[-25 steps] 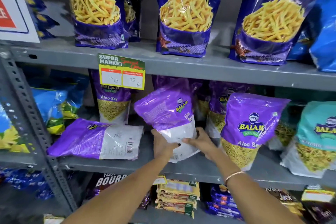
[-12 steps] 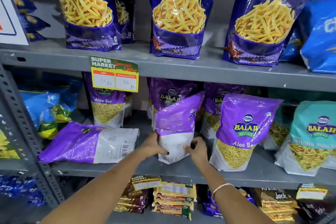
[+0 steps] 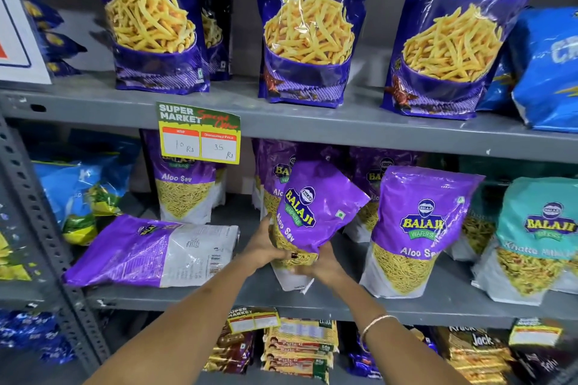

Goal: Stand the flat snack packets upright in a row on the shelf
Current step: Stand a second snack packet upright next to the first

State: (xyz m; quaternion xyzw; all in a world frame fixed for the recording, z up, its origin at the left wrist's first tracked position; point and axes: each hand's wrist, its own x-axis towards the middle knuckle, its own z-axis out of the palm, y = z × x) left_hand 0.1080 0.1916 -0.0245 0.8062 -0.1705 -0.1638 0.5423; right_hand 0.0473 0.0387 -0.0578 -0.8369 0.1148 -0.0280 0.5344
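Both hands hold a purple Aloo Sev packet [image 3: 316, 212] at its lower end, front face toward me, top leaning right, base on the grey middle shelf [image 3: 312, 303]. My left hand [image 3: 266, 247] grips its left lower edge and my right hand [image 3: 322, 266] cups the bottom. A second purple packet [image 3: 150, 251] lies flat on the shelf to the left, back side up. Another Aloo Sev packet [image 3: 416, 228] stands upright at the right. More purple packets [image 3: 184, 191] stand behind.
Teal Balaji packets [image 3: 534, 237] stand at the far right, blue bags [image 3: 81, 191] at the left. A price tag [image 3: 200, 137] hangs from the upper shelf, which carries tall blue snack bags [image 3: 309, 25]. A grey slotted upright [image 3: 34, 212] runs down the left. Biscuit packs [image 3: 300, 347] fill the shelf below.
The held packet has been turned from back side and edge-on to front face toward me, and its base now rests on the shelf. The camera moved closer.
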